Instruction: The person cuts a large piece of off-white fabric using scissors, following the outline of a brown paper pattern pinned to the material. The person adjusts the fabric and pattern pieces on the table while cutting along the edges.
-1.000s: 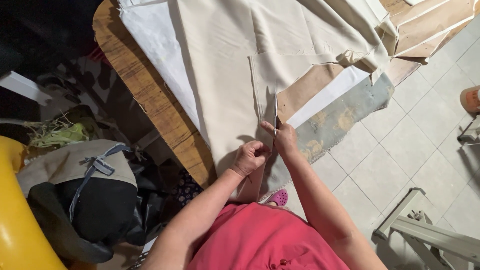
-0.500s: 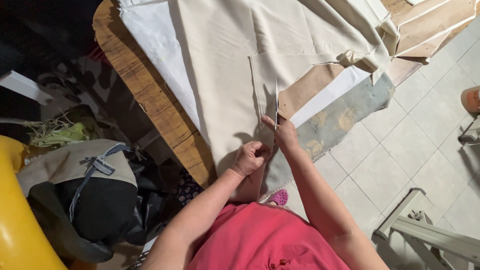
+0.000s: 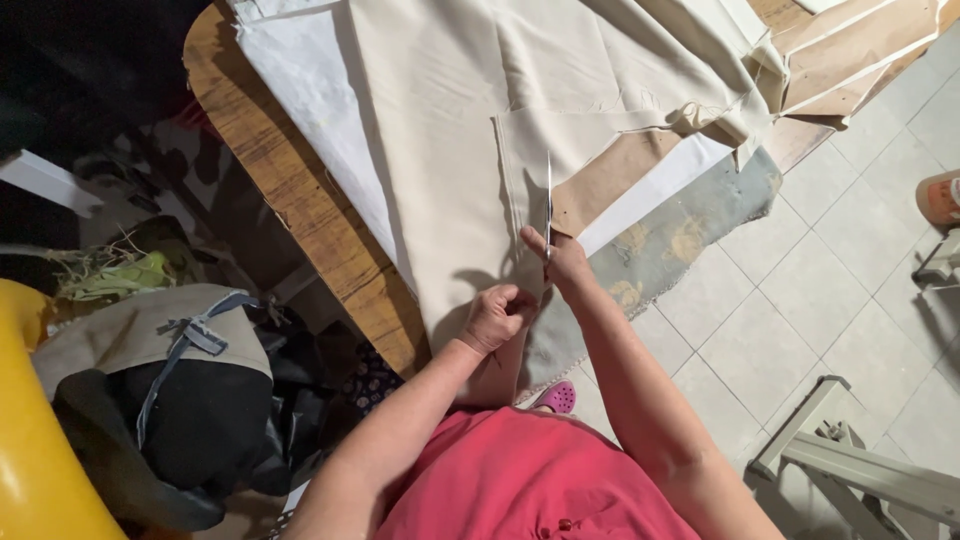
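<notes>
A large sheet of beige cloth (image 3: 450,130) lies spread over a wooden table (image 3: 290,190). My right hand (image 3: 562,262) grips a pair of scissors (image 3: 548,205) whose thin blades point away from me into a cut in the cloth. My left hand (image 3: 494,315) is closed on the near edge of the cloth, just left of the cut. Brown paper (image 3: 610,175) shows under the cloth to the right of the blades.
A grey patterned cloth (image 3: 670,240) hangs off the table over the tiled floor (image 3: 800,300). Piled bags and dark cloth (image 3: 170,380) and a yellow object (image 3: 40,470) sit to the left. A grey frame (image 3: 860,470) stands at the lower right.
The scissors and my right hand have crept slightly farther along the cut, away from me. My left hand has kept its grip on the cloth edge.
</notes>
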